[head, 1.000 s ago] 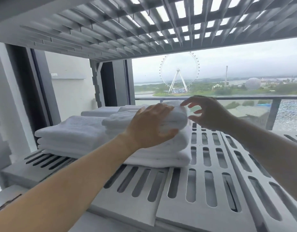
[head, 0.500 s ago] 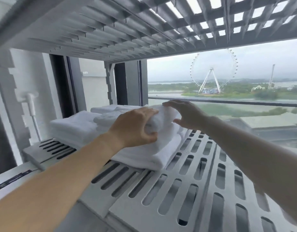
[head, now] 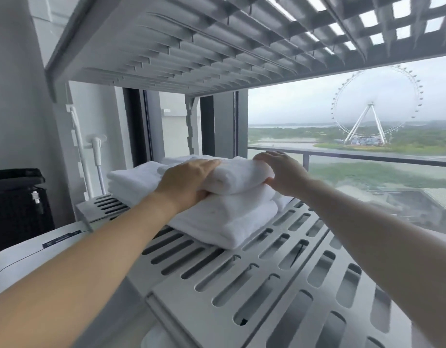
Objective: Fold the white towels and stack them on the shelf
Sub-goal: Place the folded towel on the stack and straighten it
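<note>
Arms reach forward; left hand (head: 189, 182) and right hand (head: 284, 172) curl, palms down.

Top towel (head: 239, 178): white, folded into a thick oblong w/ a rounded fold edge facing front. It lies flat on the front stack (head: 224, 219) of folded white towels, w/ the left hand (head: 189, 182) gripping its 9 o'clock end & the right hand (head: 284, 172) its 3 o'clock end. Front stack sits flat on the grey slotted shelf (head: 317, 243), one corner pointing to approx 5 o'clock. A 2nd stack (head: 131, 180) of folded white towels lies just beside it at 10 o'clock, w/ more folded white towels (head: 176, 159) at 12 o'clock, mostly hidden.
</note>
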